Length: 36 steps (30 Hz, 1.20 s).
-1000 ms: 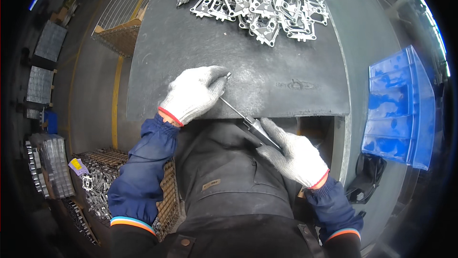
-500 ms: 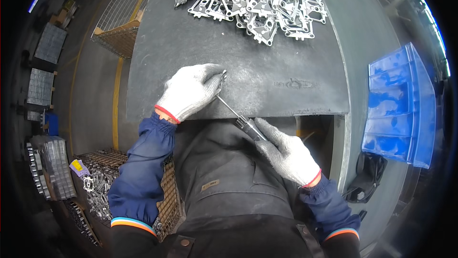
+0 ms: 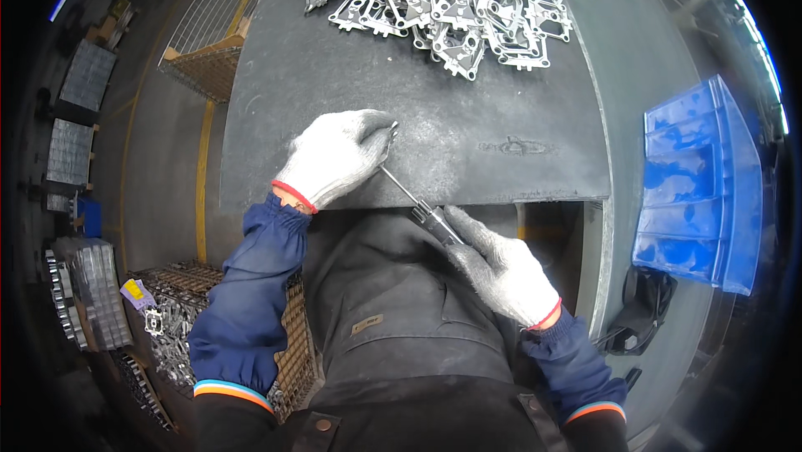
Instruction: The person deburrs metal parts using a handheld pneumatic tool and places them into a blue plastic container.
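Left hand [image 3: 334, 159], gloved in white knit with a red cuff edge, is held over the near part of the dark table [image 3: 334, 84]. Its fingers [image 3: 378, 136] are pinched narrow around a small metal piece [image 3: 394, 127]; only a bright end is seen past the fingertips, the rest being covered by the glove, so its full shape cannot be told.

Right hand [image 3: 507, 278], gloved alike, is placed lower and to the right, just off the table's front edge. Its fingers are closed around the dark handle of a slim hand tool [image 3: 439, 226]. The tool is tilted, its thin shaft [image 3: 401, 185] pointed up and leftward to the left glove; whether the metal piece is touched by the tip cannot be told, the contact being hidden.

At the far end of the table, flat silvery metal frames [image 3: 455, 13] are heaped in overlapping layers, well apart from both hands. Beyond the table's right side, a blue plastic bin [image 3: 697, 189] is seen, with a black bundle [image 3: 643, 310] just below it in view. At lower left, more metal parts [image 3: 175, 347] are held in a wire basket [image 3: 294, 352]. Navy sleeves [image 3: 251, 276] and a dark apron [image 3: 393, 352] are worn.
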{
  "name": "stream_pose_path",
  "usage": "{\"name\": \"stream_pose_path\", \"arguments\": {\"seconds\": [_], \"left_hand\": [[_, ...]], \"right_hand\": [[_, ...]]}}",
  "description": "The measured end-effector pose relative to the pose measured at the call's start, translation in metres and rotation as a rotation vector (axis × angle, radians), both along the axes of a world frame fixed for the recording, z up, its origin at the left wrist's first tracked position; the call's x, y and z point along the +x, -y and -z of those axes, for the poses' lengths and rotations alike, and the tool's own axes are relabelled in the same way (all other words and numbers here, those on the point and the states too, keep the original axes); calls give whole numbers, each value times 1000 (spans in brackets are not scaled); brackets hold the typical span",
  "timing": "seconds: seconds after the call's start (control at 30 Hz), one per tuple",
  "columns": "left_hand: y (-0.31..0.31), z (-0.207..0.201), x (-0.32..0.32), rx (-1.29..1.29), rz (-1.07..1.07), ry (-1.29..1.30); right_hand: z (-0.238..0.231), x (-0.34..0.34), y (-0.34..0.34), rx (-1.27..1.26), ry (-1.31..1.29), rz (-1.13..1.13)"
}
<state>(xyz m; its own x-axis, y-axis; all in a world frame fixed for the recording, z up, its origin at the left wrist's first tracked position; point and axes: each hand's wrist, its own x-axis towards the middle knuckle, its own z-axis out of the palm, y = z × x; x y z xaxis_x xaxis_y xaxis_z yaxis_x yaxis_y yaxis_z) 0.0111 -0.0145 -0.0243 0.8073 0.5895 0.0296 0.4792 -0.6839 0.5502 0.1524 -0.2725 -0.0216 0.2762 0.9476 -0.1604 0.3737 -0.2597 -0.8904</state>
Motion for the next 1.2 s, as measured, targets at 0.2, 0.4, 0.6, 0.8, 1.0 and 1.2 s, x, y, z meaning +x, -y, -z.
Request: {"name": "stream_pose_path", "arguments": {"seconds": [0.2, 0.4, 0.6, 0.8, 1.0, 1.2], "left_hand": [[1, -4, 1, -134, -14, -20], [-8, -3, -7, -132, -99, -32], [-33, 42, -67, -608, -426, 217], [-22, 79, -99, -957, -667, 554], [2, 90, -98, -1222, -717, 968], [15, 113, -98, -715, -510, 668]], "right_hand": [[-4, -10, 2, -87, -66, 10], [-5, 0, 8, -122, -279, 29], [-8, 11, 10, -180, -134, 150], [10, 28, -9, -143, 117, 183], [40, 50, -56, -61, 289, 165], [52, 52, -76, -106, 873, 58]]}}
